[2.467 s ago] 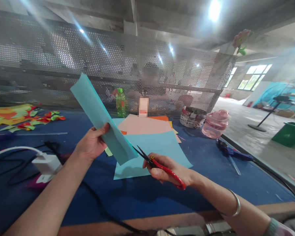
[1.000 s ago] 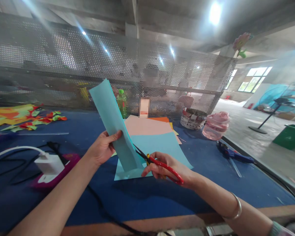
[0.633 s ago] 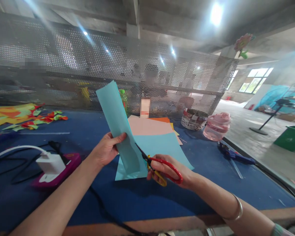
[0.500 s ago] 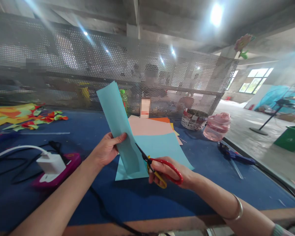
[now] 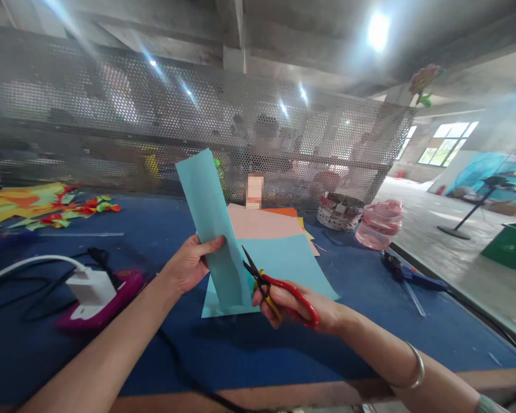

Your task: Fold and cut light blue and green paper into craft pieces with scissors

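Observation:
My left hand (image 5: 188, 265) pinches a folded strip of light blue paper (image 5: 210, 218) and holds it nearly upright over the blue table (image 5: 249, 350). My right hand (image 5: 303, 307) grips red-handled scissors (image 5: 279, 287). Their dark blades stand apart at the strip's right edge, just above its lower end. A larger light blue sheet (image 5: 284, 261) lies flat under both hands, on top of pink and orange sheets (image 5: 258, 221).
A white charger block (image 5: 88, 287) with cables rests on a magenta thing at the left. Coloured paper scraps (image 5: 47, 206) lie far left. A basket (image 5: 337, 209), a pink jar (image 5: 378, 223) and a blue glue gun (image 5: 404, 275) stand right. A perforated metal screen (image 5: 112, 126) backs the table.
The strip has swung from leaning left to nearly upright and come closer to the scissors. My right hand brought the blades up against its right edge and opened them.

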Tool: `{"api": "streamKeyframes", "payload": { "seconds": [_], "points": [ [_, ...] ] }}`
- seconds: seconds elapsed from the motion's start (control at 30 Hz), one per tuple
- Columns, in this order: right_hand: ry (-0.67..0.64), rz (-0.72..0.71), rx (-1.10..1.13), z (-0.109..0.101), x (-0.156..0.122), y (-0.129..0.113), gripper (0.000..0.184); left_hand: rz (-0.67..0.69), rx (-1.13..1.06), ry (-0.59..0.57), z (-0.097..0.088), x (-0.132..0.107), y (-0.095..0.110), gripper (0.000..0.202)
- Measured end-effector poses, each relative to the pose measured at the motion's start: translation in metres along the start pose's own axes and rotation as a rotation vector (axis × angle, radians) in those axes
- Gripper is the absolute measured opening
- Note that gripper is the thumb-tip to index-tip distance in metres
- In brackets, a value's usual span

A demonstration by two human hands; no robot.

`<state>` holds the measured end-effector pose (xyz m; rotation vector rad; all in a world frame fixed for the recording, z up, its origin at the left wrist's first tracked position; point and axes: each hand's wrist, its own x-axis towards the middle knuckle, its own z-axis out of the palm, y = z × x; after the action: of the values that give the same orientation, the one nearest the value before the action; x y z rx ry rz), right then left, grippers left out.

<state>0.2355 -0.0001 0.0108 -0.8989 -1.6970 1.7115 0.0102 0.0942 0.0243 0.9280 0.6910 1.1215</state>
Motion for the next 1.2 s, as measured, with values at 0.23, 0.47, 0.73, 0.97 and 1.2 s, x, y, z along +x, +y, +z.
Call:
{"api": "streamKeyframes", "payload": {
  "seconds": [0.23, 0.47, 0.73, 0.97, 1.2],
  "points": [
    [0.003, -0.018, 0.153, 0.002, 0.003, -0.001, 0.054, -0.098, -0.028, -0.002, 0.005, -0.004, -0.001, 0.027],
    [-0.014, -0.047, 0.259, 0.003, 0.009, 0.009, 0.051, -0.084, -0.060, 0.047, 0.012, -0.006, -0.001, 0.022],
    [0.006, -0.052, 0.244, 0.005, 0.013, 0.017, 0.048, -0.037, -0.078, 0.095, 0.014, -0.005, -0.003, 0.024],
    [0.043, -0.119, -0.022, 0.001, 0.013, 0.014, 0.051, -0.013, -0.102, 0.125, 0.011, -0.003, -0.006, 0.026],
    [0.045, -0.142, -0.246, -0.011, 0.008, 0.003, 0.054, -0.047, -0.128, 0.078, 0.008, 0.000, -0.002, 0.016]
  ]
}}
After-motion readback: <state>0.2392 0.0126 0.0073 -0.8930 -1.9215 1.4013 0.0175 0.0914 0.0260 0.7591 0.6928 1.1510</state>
